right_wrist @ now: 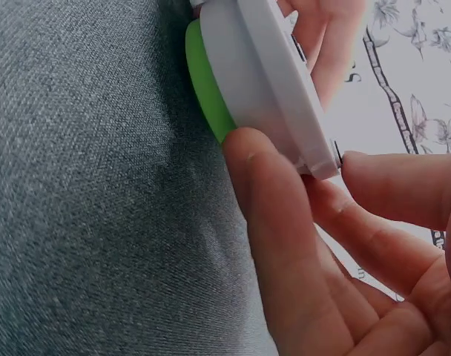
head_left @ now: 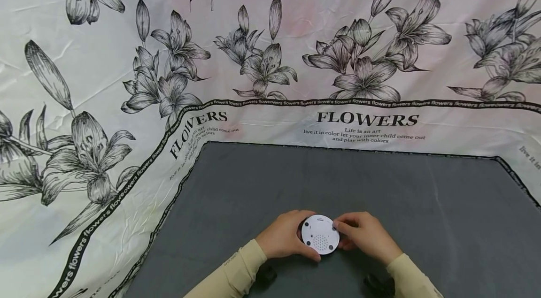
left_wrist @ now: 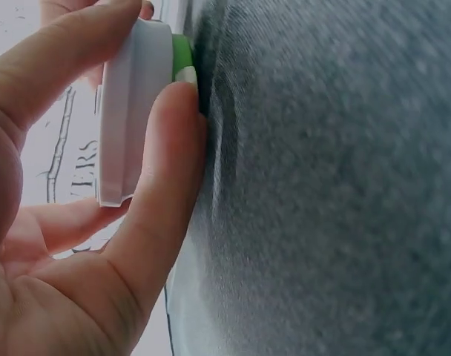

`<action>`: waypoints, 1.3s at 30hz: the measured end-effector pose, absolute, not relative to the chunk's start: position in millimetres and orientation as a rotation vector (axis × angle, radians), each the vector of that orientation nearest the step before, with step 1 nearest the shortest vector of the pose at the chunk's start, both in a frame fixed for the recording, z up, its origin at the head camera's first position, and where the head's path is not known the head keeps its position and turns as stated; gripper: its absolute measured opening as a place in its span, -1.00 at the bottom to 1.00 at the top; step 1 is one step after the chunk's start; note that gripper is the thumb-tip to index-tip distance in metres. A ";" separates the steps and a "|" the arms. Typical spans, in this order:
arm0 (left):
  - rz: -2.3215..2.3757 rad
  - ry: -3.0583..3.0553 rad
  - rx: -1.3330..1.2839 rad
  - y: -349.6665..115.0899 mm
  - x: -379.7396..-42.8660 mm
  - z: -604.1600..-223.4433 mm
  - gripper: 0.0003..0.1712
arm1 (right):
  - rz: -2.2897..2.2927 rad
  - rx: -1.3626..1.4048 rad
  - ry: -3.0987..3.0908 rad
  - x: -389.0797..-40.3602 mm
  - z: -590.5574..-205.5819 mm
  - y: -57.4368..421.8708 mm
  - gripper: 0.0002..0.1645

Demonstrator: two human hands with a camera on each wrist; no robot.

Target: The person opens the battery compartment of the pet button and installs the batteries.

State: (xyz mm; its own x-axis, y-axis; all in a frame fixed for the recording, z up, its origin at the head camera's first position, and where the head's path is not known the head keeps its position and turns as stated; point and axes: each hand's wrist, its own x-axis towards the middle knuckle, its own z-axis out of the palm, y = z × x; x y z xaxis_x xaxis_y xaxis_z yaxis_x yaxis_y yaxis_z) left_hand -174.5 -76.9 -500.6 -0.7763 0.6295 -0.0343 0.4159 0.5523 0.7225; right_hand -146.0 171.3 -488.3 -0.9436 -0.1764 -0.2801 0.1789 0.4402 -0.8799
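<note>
A round white button device (head_left: 320,235) lies face down, its perforated back with small black round pads turned up. Its green underside (right_wrist: 204,81) shows close over the grey cloth. My left hand (head_left: 285,237) grips the left side, with thumb and fingers spread around the rim. In the left wrist view one fingertip of the left hand (left_wrist: 166,141) reaches the green part. On the opposite side, my right hand (head_left: 367,234) pinches the device's edge. Its thumb (right_wrist: 396,189) is at a black pad on the back, while another finger (right_wrist: 266,200) lies along the green side.
A grey cloth (head_left: 304,180) with a white flower-printed border (head_left: 274,124) covers the surface and rises behind. Dark blurred objects (head_left: 265,275) sit by both wrists, near the beige sleeves (head_left: 230,270). Faint creases run through the cloth at the right.
</note>
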 end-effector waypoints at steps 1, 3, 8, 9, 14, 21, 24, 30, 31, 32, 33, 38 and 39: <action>1.070 2.487 0.855 -76.7 -174.7 -500.6 0.01 | -1.517 0.001 2.355 -145.7 -488.1 171.5 -0.63; 1.138 2.427 0.816 -76.8 -175.1 -500.9 0.00 | -1.547 0.005 2.336 -145.3 -487.4 171.9 -0.63; 1.443 2.130 0.620 -78.7 -177.3 -498.4 -0.14 | -1.598 0.035 2.340 -145.9 -485.0 172.5 -0.62; 1.498 2.071 0.580 -79.0 -178.0 -497.2 -0.20 | -1.610 0.051 2.341 -146.3 -484.2 172.7 -0.62; 1.662 1.911 0.477 -79.9 -181.0 -492.5 -0.45 | -1.686 0.106 2.317 -147.7 -479.0 173.8 -0.59; 1.785 1.855 0.526 -78.1 -182.6 -490.9 -0.59 | -1.766 0.091 2.277 -147.7 -475.2 177.1 -0.50; 1.801 1.882 0.551 -78.0 -182.2 -490.1 -0.64 | -1.766 0.066 2.275 -147.4 -475.8 178.5 -0.49; 1.700 2.024 0.628 -77.9 -181.5 -491.2 -0.58 | -1.722 0.012 2.290 -146.3 -477.2 182.4 -0.52; 1.685 2.037 0.650 -77.7 -181.4 -491.8 -0.54 | -1.707 0.008 2.304 -146.2 -477.1 182.8 -0.52; 1.675 2.045 0.672 -77.4 -181.3 -492.4 -0.50 | -1.692 0.004 2.316 -146.1 -477.1 183.0 -0.51; 1.669 2.054 0.699 -76.9 -181.2 -493.4 -0.46 | -1.672 -0.003 2.337 -145.9 -477.1 183.2 -0.51; 1.633 2.161 0.853 -72.4 -179.6 -496.6 -0.35 | -1.597 -0.057 2.418 -144.6 -479.2 183.9 -0.47; 1.609 2.205 0.893 -71.5 -179.1 -497.1 -0.33 | -1.592 -0.076 2.427 -144.2 -480.3 184.3 -0.46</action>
State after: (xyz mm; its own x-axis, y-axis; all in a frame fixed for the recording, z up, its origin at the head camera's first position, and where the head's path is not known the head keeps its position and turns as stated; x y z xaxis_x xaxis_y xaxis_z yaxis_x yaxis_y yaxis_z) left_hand -179.1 -71.5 -497.1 -0.7739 0.6181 0.1379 0.3198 0.1934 0.9275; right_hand -144.2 184.3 -480.3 -0.9705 -0.1722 -0.1689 0.0863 0.4058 -0.9099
